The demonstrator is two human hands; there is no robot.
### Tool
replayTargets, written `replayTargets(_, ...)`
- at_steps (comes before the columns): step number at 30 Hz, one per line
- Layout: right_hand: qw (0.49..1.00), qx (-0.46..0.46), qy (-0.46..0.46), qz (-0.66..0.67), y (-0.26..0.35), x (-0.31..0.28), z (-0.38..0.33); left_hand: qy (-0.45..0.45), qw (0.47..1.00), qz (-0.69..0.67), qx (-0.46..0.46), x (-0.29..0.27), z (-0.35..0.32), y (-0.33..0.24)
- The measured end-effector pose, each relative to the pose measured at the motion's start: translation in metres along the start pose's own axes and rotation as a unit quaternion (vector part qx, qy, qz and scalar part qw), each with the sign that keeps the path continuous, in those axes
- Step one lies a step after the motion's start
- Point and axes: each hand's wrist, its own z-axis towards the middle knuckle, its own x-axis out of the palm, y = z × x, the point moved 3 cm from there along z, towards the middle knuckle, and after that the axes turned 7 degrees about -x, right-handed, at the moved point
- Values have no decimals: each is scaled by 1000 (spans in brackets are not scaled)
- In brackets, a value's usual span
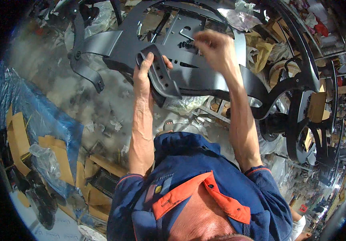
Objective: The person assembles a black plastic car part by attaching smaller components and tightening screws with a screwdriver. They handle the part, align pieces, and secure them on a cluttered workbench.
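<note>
My left hand [143, 76] is wrapped round a black curved bracket [163, 74] with a row of holes along its face. The bracket is tilted, in front of a large dark grey frame [209, 78] with broad curved arms. Above the middle of that frame is my right hand [215, 46], its fingers curled and slightly blurred. A thin, bent, silvery rod like a hex key [186, 34] reaches out from its fingertips. Just below the rod, a dark coiled spring [187, 45] sits on the frame's plate. Its far end inside my right hand is hidden.
Blue plastic sheeting [40, 108] and torn cardboard [56, 154] lie at the left. Another black frame [297, 124] stands at the right, beside cluttered shelving. Clear plastic wrap [241, 18] and brown paper [263, 54] lie behind the frame. Scraps litter the grey floor [104, 108].
</note>
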Motion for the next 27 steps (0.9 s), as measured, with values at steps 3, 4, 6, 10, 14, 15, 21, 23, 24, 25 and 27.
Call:
replayTargets(3,995,0,93,-47,-48,30,41,-5,999,-40,5,-2,24,0)
replayTargets(4,983,-14,152,-100,-62,43,50,-14,999,-48,6,-2,31,1)
replayTargets(6,958,-55,224,-168,-84,63,57,-15,998,-56,-1,-3,40,3)
replayTargets(10,926,-109,296,-206,-107,77,61,-12,998,-55,-16,-9,52,3)
replayTargets(14,913,-112,346,-183,-111,78,66,-8,998,-54,-23,-11,56,5)
replayTargets(15,912,-112,351,-180,-110,78,68,-5,998,-58,-18,-11,57,6)
replayTargets(21,906,-131,374,-147,-102,77,78,6,999,-51,-6,-8,57,4)
replayTargets(23,901,-122,387,-154,-103,79,82,16,999,-45,7,-8,58,2)
replayTargets(24,901,-131,387,-146,-103,81,83,13,999,-46,2,-8,58,2)
replayTargets(25,902,-135,385,-142,-104,83,85,16,999,-45,1,-7,58,2)
replayTargets(27,895,-139,399,-146,-106,89,89,14,999,-42,-4,-8,59,2)
